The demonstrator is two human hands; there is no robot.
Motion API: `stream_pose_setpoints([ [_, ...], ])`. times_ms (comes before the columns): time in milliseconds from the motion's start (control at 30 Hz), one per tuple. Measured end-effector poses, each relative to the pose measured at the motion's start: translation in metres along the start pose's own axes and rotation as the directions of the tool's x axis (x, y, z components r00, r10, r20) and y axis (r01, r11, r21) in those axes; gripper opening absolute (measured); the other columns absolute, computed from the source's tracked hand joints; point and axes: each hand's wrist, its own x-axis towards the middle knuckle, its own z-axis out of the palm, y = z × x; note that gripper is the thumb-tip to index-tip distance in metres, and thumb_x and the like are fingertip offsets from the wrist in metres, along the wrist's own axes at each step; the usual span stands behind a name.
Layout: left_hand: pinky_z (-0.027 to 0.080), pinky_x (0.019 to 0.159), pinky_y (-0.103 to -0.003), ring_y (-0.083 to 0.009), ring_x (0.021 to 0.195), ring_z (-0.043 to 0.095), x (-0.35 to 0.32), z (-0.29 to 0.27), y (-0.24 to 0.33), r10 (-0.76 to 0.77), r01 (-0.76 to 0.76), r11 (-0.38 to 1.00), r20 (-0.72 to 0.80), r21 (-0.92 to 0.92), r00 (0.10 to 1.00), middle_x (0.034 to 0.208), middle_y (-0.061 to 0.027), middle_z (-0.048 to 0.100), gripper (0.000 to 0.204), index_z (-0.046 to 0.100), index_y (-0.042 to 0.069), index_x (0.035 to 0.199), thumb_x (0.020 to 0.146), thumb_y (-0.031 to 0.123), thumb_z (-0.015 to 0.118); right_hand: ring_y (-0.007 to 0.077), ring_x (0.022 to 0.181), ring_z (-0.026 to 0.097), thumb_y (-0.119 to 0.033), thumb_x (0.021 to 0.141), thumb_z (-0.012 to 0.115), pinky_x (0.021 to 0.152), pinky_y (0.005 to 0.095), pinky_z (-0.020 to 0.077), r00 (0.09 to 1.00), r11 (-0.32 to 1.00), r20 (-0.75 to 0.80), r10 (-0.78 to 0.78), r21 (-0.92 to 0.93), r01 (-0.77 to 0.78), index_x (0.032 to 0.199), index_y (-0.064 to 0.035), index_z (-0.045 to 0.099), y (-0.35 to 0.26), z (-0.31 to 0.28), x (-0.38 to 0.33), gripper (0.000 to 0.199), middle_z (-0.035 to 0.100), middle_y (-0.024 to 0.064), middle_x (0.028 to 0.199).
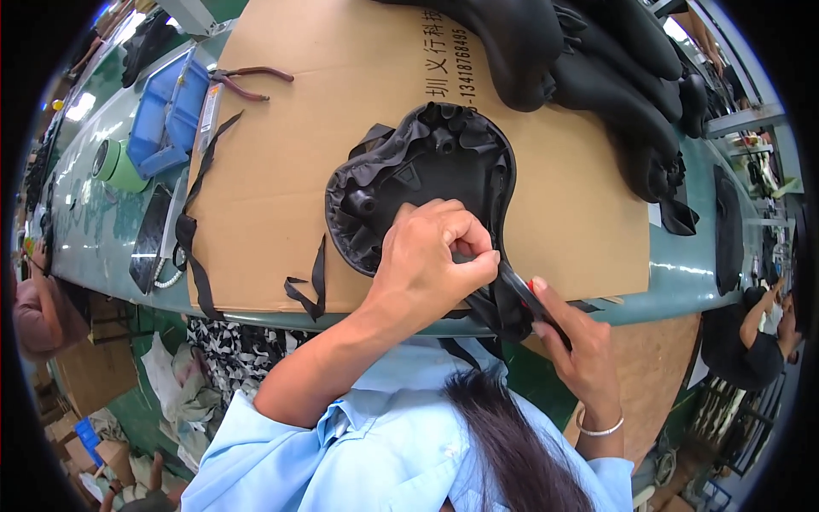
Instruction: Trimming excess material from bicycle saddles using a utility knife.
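Head view showing left hand point(426, 256) pinching black saddle cover point(422, 179) on cardboard sheet point(281, 171) atop desk point(102, 213), right hand point(572, 337) clasping cutting tool point(527, 294), one pliers point(247, 81), blue bin point(166, 115), finished saddles point(597, 60) lying beyond.

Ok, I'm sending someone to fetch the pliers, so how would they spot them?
Start at the big cardboard sheet covering the green bench. Go to its far left corner, beside the blue plastic bins. The pliers lie there, the only tool with dark red handles, apart from the black strips and saddles.
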Motion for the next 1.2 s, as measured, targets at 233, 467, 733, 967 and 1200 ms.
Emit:
stream_pose_setpoints([
  [233, 0.043, 0.065, -0.021, -0.0036, 0.071, 0.053, 0.003, -0.009, 0.0, -0.102, 0.103, 0.524, 0.058, -0.845, 0.993, 0.078, 0.0043, 0.059, 0.006, 0.062, 0.005, 0.082, 0.082, 0.008, 0.068, 0.0156, 0.057, 0.059, -0.01, 0.088, 0.061, 0.057, 0.0246, 0.0472, 0.843, 0.769, 0.228, 0.487, 0.346, -0.538, 0.136, -0.0098, 0.05, -0.04, -0.001, -0.053, 0.049, 0.068, 0.0113, 0.084],
  [467, 0.044, 0.065, -0.03, -0.0173, 0.075, 0.056, -0.003, -0.036, 0.023, 0.573, -0.59, 0.801, 0.413, -0.099, 0.708, 0.082, -0.0035, 0.059, 0.016, 0.066, 0.005, 0.079, 0.082, 0.021, 0.068, 0.0068, 0.056, 0.053, -0.011, 0.092, 0.056, 0.051, 0.0223, 0.0447, 0.736, 0.603, -0.141, 0.662, 0.683, -0.412, 0.137, -0.0048, 0.046, -0.017, 0.036, -0.077, 0.047, 0.064, 0.0067, 0.084],
  [733, 0.046, 0.064, -0.037, -0.0269, 0.074, 0.057, 0.013, -0.037, -0.005, 0.393, -0.551, 0.768, 0.438, 0.327, 0.808, 0.075, -0.0071, 0.057, 0.01, 0.062, 0.005, 0.078, 0.079, 0.014, 0.063, 0.018, 0.052, 0.048, -0.002, 0.074, 0.071, 0.049, 0.028, 0.0405, 0.971, 0.999, -0.234, -0.046, -0.025, 0.042, 0.123, -0.0152, 0.064, -0.014, 0.027, -0.03, 0.052, 0.049, 0.0062, 0.065],
  [967, 0.046, 0.064, -0.038, -0.028, 0.074, 0.058, 0.016, -0.036, -0.008, 0.383, -0.539, 0.765, 0.423, 0.352, 0.821, 0.073, -0.0083, 0.056, 0.011, 0.06, 0.005, 0.078, 0.082, 0.015, 0.06, 0.0181, 0.052, 0.048, -0.002, 0.072, 0.066, 0.048, 0.0307, 0.0392, 0.983, 0.886, -0.01, -0.181, -0.436, 0.159, 0.13, -0.025, 0.059, -0.023, 0.003, -0.006, 0.062, 0.044, 0.005, 0.063],
  [1200, 0.046, 0.064, -0.037, -0.0277, 0.072, 0.058, 0.006, -0.034, 0.001, 0.286, -0.426, 0.843, 0.398, 0.328, 0.872, 0.075, -0.0082, 0.058, 0.009, 0.06, 0.005, 0.078, 0.08, 0.012, 0.063, 0.0209, 0.056, 0.049, -0.002, 0.076, 0.064, 0.052, 0.0318, 0.041, 0.994, 0.833, 0.104, 0.028, -0.552, 0.034, 0.127, -0.03, 0.06, -0.028, -0.048, -0.015, 0.058, 0.047, 0.0065, 0.068],
])
